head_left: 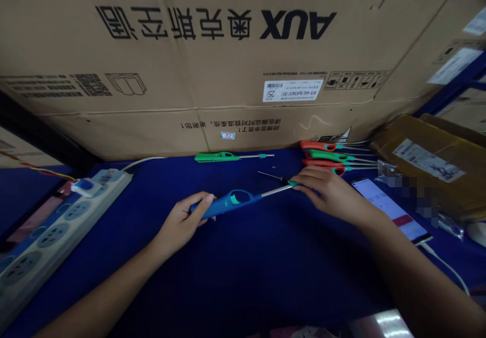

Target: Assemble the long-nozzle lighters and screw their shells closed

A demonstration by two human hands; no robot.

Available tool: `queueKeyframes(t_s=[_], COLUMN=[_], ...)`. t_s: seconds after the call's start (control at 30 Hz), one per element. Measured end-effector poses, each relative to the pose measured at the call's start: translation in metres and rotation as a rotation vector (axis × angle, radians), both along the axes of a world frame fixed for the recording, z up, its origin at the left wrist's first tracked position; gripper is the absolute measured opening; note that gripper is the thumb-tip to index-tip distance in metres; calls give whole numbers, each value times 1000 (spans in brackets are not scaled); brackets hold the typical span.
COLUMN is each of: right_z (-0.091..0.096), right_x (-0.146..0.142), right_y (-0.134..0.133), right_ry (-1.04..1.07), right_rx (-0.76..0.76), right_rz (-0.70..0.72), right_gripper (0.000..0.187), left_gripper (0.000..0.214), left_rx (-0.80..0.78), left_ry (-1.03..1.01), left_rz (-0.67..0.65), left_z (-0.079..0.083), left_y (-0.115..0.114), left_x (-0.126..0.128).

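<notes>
A blue long-neck lighter [228, 204] with a teal trigger is held slanting over the blue tabletop [228, 272]. My left hand [190, 216] is closed around the rear of its handle. At the far end of its metal tube, my right hand [328, 188] pinches the teal tip piece [292, 183]. Just behind that tip lies a thin metal pin with a yellow end [271, 175]. Farther back, against the carton, rests a green long-neck lighter [217, 157]. Several red and green lighters [322, 155] lie stacked beyond my right hand, which partly hides them.
A large carton [228, 90] with upside-down print stands across the back. On the left is a power strip [64, 226] with a plug in it. A phone [391, 209] with a cable, clear plastic packets and a brown box [425, 161] sit on the right.
</notes>
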State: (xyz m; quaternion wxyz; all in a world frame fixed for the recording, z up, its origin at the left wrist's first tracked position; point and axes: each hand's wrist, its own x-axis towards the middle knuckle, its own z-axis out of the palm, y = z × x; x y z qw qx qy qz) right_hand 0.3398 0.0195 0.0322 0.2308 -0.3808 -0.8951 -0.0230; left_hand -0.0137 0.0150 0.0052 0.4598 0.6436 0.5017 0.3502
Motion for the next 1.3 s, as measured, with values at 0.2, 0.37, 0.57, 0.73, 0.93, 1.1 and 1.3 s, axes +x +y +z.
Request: queueKeyframes(t_s=[0.2, 0.37, 0.57, 0.73, 0.93, 1.1, 1.3], right_z=[-10, -15, -16, -22, -23, -26, -22], right_x=[-42, -53, -51, -54, -56, -58, -56], right_y=[-20, -25, -25, -26, -28, -29, -29], right_ry=[-67, -10, 47, 168, 165, 142, 138], right_rx=[20, 70, 2, 14, 1, -61, -167], right_rz=[139, 159, 200, 244, 225, 233, 194], right_gripper=[21, 19, 18, 16, 16, 19, 17], left_gripper=[30, 32, 33, 38, 36, 30, 31], left_rx=[23, -24, -49, -156, -98, 37, -45], left_ry=[111, 104, 92, 44, 55, 102, 87], left_rz=[-123, -128, -148, -157, -150, -155, -125], left_z=[-5, -3, -2, -5, -4, -3, 5], left_y=[-16, -18, -16, -15, -19, -24, -18], left_x=[15, 17, 13, 12, 12, 13, 12])
